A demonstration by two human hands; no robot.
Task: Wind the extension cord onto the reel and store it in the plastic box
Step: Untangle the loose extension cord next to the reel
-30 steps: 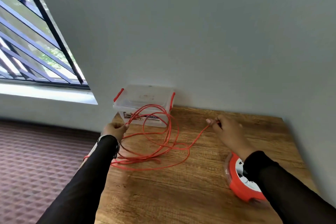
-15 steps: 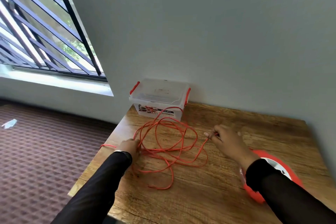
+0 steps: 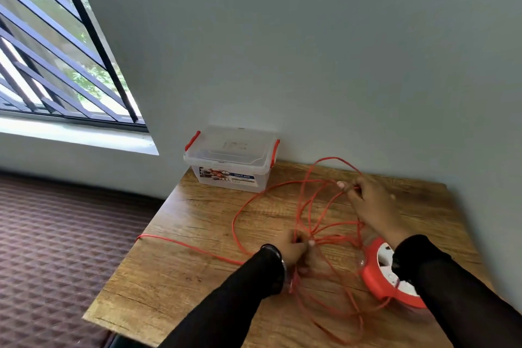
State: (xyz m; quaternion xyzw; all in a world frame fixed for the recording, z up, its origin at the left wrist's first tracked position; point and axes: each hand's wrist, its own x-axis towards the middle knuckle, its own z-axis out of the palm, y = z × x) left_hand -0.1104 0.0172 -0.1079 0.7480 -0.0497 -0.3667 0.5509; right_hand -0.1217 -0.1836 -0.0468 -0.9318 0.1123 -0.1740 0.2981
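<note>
Both hands are pinching the loose orange cord (image 3: 308, 206) on the desk (image 3: 197, 277): left hand (image 3: 293, 248) bunching loops, right hand (image 3: 367, 200) further back. The reel (image 3: 375, 277) is sitting just under the right forearm, so that's the closer arm.

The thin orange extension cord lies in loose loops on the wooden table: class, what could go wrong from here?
1. The thin orange extension cord, crossing itself between left hand and right hand, may knot.
2. A strand hangs over the wooden table edge and may snag.
3. The clear plastic box looks closed.
</note>
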